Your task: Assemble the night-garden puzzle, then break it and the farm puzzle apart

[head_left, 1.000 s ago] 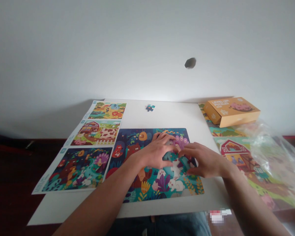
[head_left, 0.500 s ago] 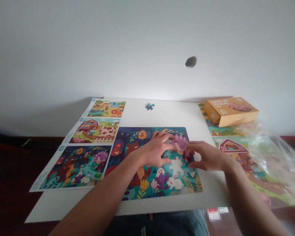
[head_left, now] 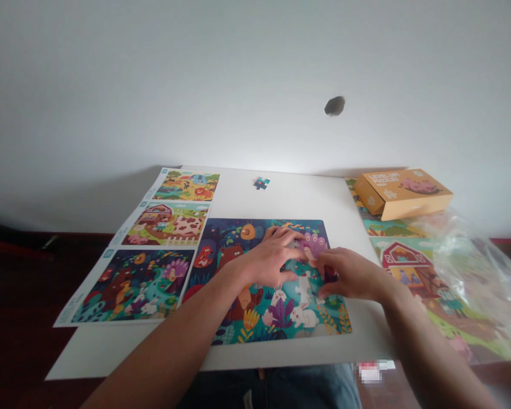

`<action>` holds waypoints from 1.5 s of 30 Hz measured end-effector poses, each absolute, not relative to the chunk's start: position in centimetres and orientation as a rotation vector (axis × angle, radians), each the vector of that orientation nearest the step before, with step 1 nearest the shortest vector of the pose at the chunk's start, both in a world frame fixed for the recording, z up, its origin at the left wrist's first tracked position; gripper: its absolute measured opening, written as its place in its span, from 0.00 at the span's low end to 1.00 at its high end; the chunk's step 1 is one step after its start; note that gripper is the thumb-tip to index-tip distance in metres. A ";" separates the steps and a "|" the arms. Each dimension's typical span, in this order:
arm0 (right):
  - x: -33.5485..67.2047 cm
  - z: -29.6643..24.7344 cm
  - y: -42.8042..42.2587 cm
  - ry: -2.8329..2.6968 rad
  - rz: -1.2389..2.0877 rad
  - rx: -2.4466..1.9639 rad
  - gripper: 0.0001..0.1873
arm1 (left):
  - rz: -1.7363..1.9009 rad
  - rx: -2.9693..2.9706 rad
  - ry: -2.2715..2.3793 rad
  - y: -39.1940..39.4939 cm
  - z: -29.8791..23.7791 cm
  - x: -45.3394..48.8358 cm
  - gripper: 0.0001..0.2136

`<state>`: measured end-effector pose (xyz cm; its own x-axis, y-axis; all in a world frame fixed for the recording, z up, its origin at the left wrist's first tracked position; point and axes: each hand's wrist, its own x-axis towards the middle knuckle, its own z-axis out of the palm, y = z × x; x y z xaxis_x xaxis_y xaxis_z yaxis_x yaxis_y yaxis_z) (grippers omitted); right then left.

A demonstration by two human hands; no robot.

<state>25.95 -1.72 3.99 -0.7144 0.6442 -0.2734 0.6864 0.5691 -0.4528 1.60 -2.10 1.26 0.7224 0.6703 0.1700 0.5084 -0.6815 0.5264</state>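
A colourful jigsaw puzzle [head_left: 238, 318] with a bear, rabbits and flowers lies on the white table [head_left: 289, 199] in front of me. My left hand [head_left: 270, 258] rests flat on the puzzle's middle, fingers stretched toward a pink and purple flower patch. My right hand [head_left: 349, 275] sits just right of it, fingertips pinched on a puzzle piece at the puzzle's right part. What is under the fingertips is mostly hidden.
A guide sheet [head_left: 153, 250] with three small pictures lies left of the puzzle. One loose puzzle piece [head_left: 261, 183] sits at the table's far side. An orange box [head_left: 402, 193], a farm puzzle [head_left: 413, 267] and a clear plastic bag [head_left: 477, 272] are at the right.
My right hand has drawn left and closed its fingers down onto the puzzle's right part. The left hand has stayed on the middle of the puzzle.
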 end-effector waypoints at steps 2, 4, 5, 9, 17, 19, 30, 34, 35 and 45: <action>25.4 3.7 -1.9 2.754 -0.833 1.127 0.19 | 0.494 2.478 0.900 -2.1 1.2 1.6 0.20; 25.0 3.5 -2.1 2.778 -0.828 1.131 0.18 | 0.499 2.478 0.903 -2.1 1.1 1.6 0.20; 24.8 3.4 -2.1 2.786 -0.817 1.144 0.18 | 0.502 2.478 0.904 -2.1 1.1 1.6 0.20; 24.6 3.2 -2.3 2.815 -0.768 1.174 0.19 | 0.512 2.481 0.905 -2.1 0.9 1.6 0.19; 24.3 2.9 -2.4 2.860 -0.776 1.184 0.16 | 0.518 2.491 0.893 -2.0 0.9 1.6 0.19; 24.9 3.4 -2.3 2.815 -0.831 1.158 0.15 | 0.518 2.484 0.898 -2.1 0.9 1.6 0.19; 26.1 3.6 -1.6 2.657 -0.856 1.171 0.19 | 0.508 2.492 0.891 -2.1 1.1 1.6 0.20; 26.0 3.8 -1.8 2.661 -0.875 1.167 0.17 | 0.491 2.507 0.898 -2.1 1.2 1.6 0.23; 26.0 3.9 -1.8 2.665 -0.884 1.165 0.17 | 0.487 2.509 0.901 -2.1 1.2 1.7 0.25; 25.5 4.3 -2.0 2.692 -0.902 1.182 0.14 | 0.467 2.514 0.949 -2.4 1.0 2.1 0.29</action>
